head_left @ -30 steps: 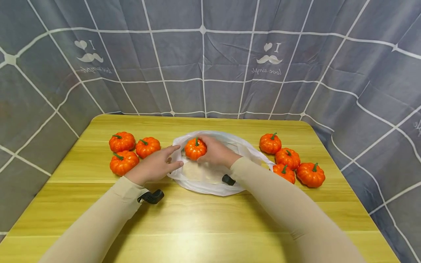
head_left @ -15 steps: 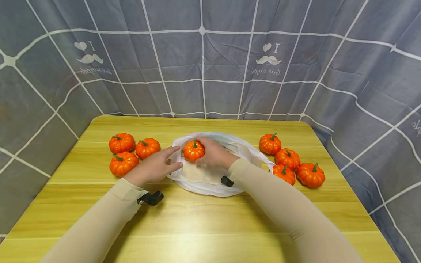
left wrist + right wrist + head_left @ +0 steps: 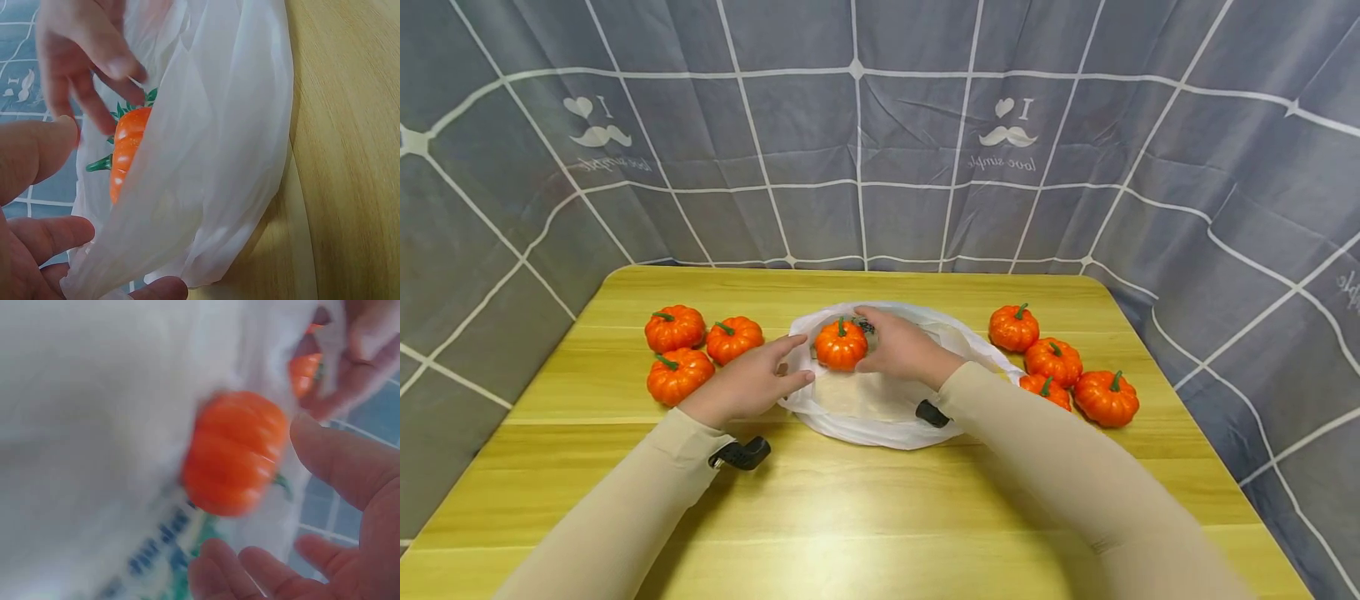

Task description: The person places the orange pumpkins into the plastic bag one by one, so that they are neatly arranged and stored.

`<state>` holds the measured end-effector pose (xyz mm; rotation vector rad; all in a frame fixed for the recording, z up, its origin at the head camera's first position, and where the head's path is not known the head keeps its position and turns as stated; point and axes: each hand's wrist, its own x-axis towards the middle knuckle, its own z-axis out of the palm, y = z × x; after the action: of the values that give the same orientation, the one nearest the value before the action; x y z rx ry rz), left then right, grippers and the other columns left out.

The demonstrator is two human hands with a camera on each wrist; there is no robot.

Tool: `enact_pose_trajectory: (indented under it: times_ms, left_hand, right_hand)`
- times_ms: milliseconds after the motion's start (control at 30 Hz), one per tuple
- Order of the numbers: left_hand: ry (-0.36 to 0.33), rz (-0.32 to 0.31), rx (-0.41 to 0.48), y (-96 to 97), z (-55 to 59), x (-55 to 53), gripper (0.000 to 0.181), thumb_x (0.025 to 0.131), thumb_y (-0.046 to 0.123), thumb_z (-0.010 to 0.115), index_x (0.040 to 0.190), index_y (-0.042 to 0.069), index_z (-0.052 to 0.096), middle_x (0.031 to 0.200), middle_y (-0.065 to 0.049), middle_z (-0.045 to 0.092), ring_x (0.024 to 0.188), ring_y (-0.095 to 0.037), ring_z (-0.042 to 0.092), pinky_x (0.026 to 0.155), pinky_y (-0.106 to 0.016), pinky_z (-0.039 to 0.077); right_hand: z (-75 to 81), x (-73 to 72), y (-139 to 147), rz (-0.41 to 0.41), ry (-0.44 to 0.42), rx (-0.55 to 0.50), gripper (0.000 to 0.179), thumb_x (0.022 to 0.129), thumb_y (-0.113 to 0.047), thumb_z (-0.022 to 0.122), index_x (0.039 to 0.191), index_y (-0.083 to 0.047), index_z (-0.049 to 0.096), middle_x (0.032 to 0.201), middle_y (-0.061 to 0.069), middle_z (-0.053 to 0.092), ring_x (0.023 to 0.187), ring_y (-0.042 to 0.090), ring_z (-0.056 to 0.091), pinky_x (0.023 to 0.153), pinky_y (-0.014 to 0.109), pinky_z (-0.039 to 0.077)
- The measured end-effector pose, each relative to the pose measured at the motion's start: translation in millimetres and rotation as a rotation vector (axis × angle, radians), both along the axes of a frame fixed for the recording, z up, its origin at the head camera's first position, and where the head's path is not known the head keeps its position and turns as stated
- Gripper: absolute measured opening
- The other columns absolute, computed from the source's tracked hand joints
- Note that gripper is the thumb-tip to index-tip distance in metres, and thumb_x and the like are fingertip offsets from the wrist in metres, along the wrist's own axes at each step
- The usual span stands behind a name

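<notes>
In the head view, a pumpkin (image 3: 841, 346) sits upright in the mouth of a white plastic bag (image 3: 865, 432), near the middle of the frame on the counter (image 3: 850, 517). The right hand (image 3: 906, 348) is just to its right, fingers spread wide and apparently around nothing; the left hand (image 3: 747, 387) is at the bag's left rim, thumb and forefinger well apart. The glossy, rigid shell suggests something light, hard and rather slick, likely to roll if pinched on one side; the ribbed flanks below the stem (image 3: 841, 327) look the surest hold. In the left wrist view, the bag drapes thinly over the pumpkin and among the left hand's fingers; whether they grip it I cannot tell. This soft film probably clings and tears easily, so its rim wants a gentle hold. In the right wrist view, blurred, the pumpkin is mid-frame, clear of the right hand's loosely bent fingers.
</notes>
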<state>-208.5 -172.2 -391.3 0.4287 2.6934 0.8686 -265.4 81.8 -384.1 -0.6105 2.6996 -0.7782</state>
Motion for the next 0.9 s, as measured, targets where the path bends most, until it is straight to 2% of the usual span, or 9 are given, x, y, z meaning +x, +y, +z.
enact_pose_trajectory:
  times_ms: [233, 433, 533, 667, 900]
  left_hand:
    - [-0.009, -0.003, -0.012, 0.5, -0.4, -1.1, 0.078, 0.105, 0.048, 0.060, 0.166, 0.011, 0.031, 0.165, -0.022, 0.041, 0.136, -0.044, 0.060, 0.110, -0.059, 0.051]
    - [-0.006, -0.006, -0.014, 1.3, 0.8, 0.1, 0.077, 0.105, 0.048, 0.060, 0.166, 0.010, 0.031, 0.166, -0.022, 0.039, 0.135, -0.044, 0.061, 0.108, -0.058, 0.053]
    - [-0.015, -0.005, -0.011, 0.9, 0.5, -0.2, 0.078, 0.105, 0.051, 0.059, 0.166, 0.011, 0.031, 0.166, -0.022, 0.039, 0.136, -0.044, 0.060, 0.109, -0.059, 0.052]
    - [-0.021, -0.007, -0.006, 0.0, 0.6, 0.1, 0.079, 0.105, 0.053, 0.059, 0.166, 0.012, 0.031, 0.166, -0.022, 0.040, 0.136, -0.044, 0.060, 0.109, -0.059, 0.052]
    - [0.010, -0.023, -0.016, 0.3, 1.8, 1.0, 0.075, 0.106, 0.046, 0.059, 0.165, 0.007, 0.033, 0.161, -0.024, 0.047, 0.132, -0.044, 0.063, 0.105, -0.058, 0.054]
  right_hand:
    - [51.3, 12.9, 39, -0.060, 0.037, -0.047, 0.093, 0.092, -0.027, 0.083, 0.167, -0.018, 0.029, 0.168, 0.011, 0.040, 0.140, 0.036, 0.058, 0.110, 0.050, 0.053]
    - [80.9, 11.2, 91, -0.132, 0.069, -0.084, 0.086, 0.095, -0.026, 0.079, 0.166, -0.020, 0.031, 0.169, 0.010, 0.037, 0.146, 0.037, 0.050, 0.111, 0.056, 0.050]
    - [86.7, 8.5, 120, -0.180, 0.076, -0.080, 0.082, 0.097, -0.025, 0.077, 0.166, -0.018, 0.033, 0.169, 0.013, 0.036, 0.147, 0.040, 0.046, 0.113, 0.060, 0.048]
    - [86.6, 7.8, 162, -0.242, 0.055, -0.049, 0.080, 0.098, -0.027, 0.074, 0.165, -0.016, 0.033, 0.168, 0.019, 0.035, 0.149, 0.044, 0.041, 0.114, 0.064, 0.045]
    - [68.4, 20.1, 237, -0.262, 0.028, 0.093, 0.088, 0.098, -0.041, 0.074, 0.167, -0.013, 0.028, 0.165, 0.028, 0.035, 0.145, 0.055, 0.042, 0.112, 0.070, 0.042]
